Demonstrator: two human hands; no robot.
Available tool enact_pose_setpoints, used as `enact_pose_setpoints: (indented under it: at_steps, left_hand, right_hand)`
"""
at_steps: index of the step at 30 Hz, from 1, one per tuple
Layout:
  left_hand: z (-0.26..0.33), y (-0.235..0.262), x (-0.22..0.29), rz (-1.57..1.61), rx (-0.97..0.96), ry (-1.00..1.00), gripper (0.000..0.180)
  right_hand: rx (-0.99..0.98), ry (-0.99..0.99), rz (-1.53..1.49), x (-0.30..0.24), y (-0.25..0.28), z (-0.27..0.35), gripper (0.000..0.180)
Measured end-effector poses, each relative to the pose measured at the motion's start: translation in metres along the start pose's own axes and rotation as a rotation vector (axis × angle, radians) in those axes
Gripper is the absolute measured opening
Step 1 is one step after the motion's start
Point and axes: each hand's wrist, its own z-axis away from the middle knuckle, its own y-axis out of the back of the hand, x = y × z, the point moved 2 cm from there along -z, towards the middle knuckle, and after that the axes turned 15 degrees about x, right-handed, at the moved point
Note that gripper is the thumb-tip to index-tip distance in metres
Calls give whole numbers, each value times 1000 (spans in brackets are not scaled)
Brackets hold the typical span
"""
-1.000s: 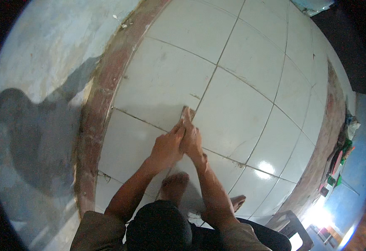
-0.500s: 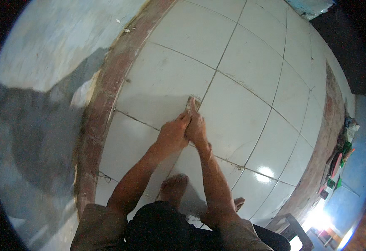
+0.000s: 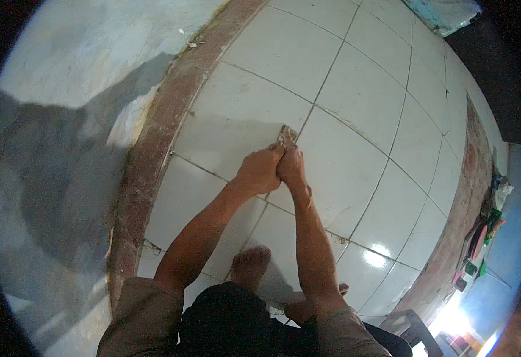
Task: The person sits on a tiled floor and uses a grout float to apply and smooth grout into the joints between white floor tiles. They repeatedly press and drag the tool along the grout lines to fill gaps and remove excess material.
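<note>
Both my hands are closed together around the handle of a small flat-bladed scraper (image 3: 287, 134), its dirty, broad end pointing away from me. My left hand (image 3: 261, 170) is pressed against my right hand (image 3: 292, 167), and the handle is mostly hidden between them. The blade rests against the white tiled floor (image 3: 343, 172), at a dark grout line (image 3: 327, 80) running away from me. Shadow from my arms and body falls across the tiles on the left.
A reddish-brown border strip (image 3: 138, 178) runs along the base of the stained wall (image 3: 52, 202) at left. My bare foot (image 3: 251, 265) is on the tiles below my hands. A dark plastic stool (image 3: 418, 333) stands at lower right, with assorted items (image 3: 480, 238) by the far right wall.
My hands and the scraper have slid forward, away from me, along the grout line. The whole view has also shifted slightly.
</note>
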Motion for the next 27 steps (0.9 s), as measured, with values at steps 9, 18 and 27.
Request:
enact_pose_setpoints:
  at_steps: [9, 18, 27]
  left_hand:
    - [145, -32, -5, 4, 70, 80, 74]
    - [153, -26, -19, 77, -5, 199, 85]
    - [166, -16, -9, 91, -52, 283, 77]
  right_hand:
    - [-184, 68, 25, -2, -8, 130, 80]
    - [-272, 11, -5, -24, -15, 129, 89]
    - [-256, -68, -60, -18, -20, 164, 92]
